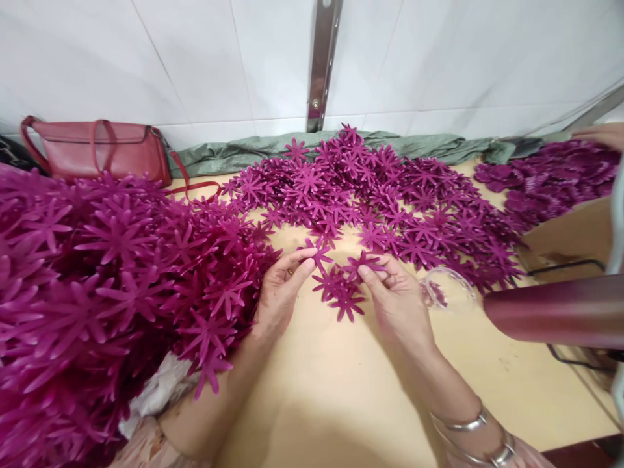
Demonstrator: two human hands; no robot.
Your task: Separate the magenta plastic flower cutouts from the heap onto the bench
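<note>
Between finger and thumb, my left hand [285, 283] pinches the edge of a magenta flower-shaped petal piece [320, 253] with long narrow lobes. My right hand [397, 292] pinches another magenta flower piece [364, 262] of the same shape. Just below and between the hands, loose flower pieces [346, 302] lie overlapping on the pale tabletop [336, 383]. Behind the fingers spreads a broad heap of the same flower pieces [331, 182]. A taller heap [112, 260] rises beside my left forearm and partly covers the table there.
A red handbag [104, 149] stands at the back left, near a green cloth [214, 156] along the tiled wall. At right are a clear round container [451, 289], a dark red cylinder [556, 312], more magenta pieces [560, 175] and another person's hand [604, 135].
</note>
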